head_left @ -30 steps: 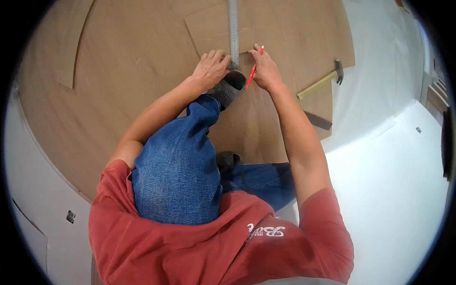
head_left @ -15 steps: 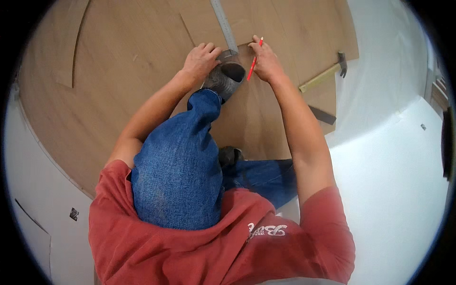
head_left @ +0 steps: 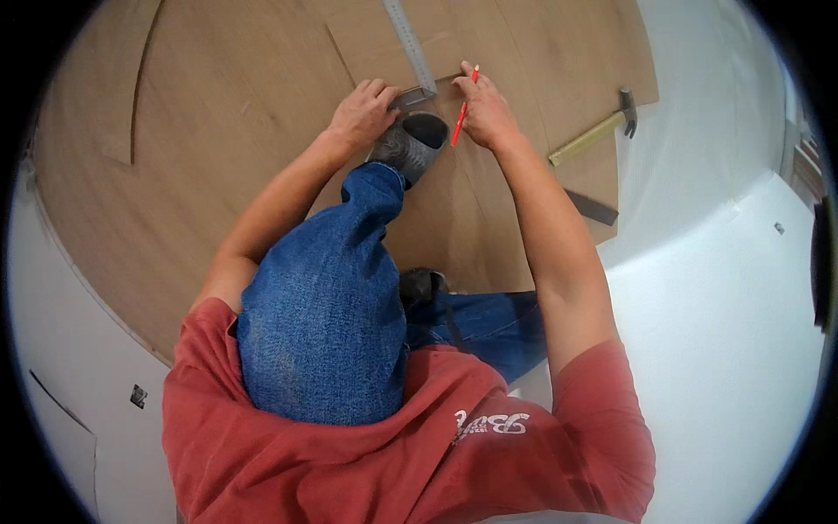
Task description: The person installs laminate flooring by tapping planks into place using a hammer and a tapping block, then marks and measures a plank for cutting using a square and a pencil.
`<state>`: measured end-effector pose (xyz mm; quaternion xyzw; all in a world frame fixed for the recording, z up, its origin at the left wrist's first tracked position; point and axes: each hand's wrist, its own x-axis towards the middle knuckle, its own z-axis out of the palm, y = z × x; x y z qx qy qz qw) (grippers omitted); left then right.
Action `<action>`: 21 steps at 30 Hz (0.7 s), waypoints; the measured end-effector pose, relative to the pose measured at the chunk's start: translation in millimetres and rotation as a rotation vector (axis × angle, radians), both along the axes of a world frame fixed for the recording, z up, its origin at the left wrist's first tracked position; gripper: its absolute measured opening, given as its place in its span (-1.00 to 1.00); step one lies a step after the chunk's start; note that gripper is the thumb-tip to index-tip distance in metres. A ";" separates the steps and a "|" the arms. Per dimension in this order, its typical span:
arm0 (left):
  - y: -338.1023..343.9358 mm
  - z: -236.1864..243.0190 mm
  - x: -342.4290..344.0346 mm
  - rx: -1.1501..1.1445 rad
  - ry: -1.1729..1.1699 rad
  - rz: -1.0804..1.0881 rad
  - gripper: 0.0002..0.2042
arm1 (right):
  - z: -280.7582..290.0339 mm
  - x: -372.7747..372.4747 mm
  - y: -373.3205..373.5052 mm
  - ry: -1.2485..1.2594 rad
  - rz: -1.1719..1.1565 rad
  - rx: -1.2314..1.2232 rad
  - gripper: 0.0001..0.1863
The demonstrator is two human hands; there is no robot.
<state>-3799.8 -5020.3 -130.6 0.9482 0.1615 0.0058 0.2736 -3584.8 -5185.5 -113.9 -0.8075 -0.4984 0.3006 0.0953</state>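
Observation:
A metal try square lies on a loose wood-look floorboard, its ruled blade pointing away from me. My left hand is closed on the square's short handle, fingers at its left end. Beyond the toe of my grey shoe, the handle sits close to the board's near edge. A red pencil is held in my right hand, slanting along the palm side. The thumb and fingertips of that hand also touch the board's edge, right of the blade.
A hammer with a yellowish handle rests to the right, near a dark flat bar. Laid floorboards spread left and ahead. White sheeting covers the right side. My bent knee stands between my arms.
The square's handle has turned or shifted slightly and shows more fully beyond my shoe. My hands have barely moved; the pencil stays in the right one.

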 end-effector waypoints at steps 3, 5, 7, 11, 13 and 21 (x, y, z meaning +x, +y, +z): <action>1.5 -2.0 0.6 -0.006 0.022 0.006 -0.66 | -7.2 -0.2 -2.4 -0.012 -0.002 0.023 -0.51; 1.5 0.1 1.2 -0.027 0.022 0.039 -0.68 | -8.0 0.2 -2.6 -0.045 0.010 0.043 -0.54; 1.4 -2.0 1.4 -0.025 0.006 0.050 -0.67 | -3.4 0.4 -2.7 -0.032 0.025 0.019 -0.53; 4.5 -5.4 1.3 -0.023 0.009 0.040 -0.68 | -5.4 2.2 -4.1 -0.036 0.051 0.038 -0.52; 5.7 -2.8 2.4 -0.036 0.060 0.046 -0.67 | -6.1 2.0 -3.0 -0.040 0.044 0.022 -0.51; 15.1 13.3 28.6 0.142 0.156 -0.039 -0.26 | -5.1 3.0 -3.7 -0.053 0.057 0.037 -0.53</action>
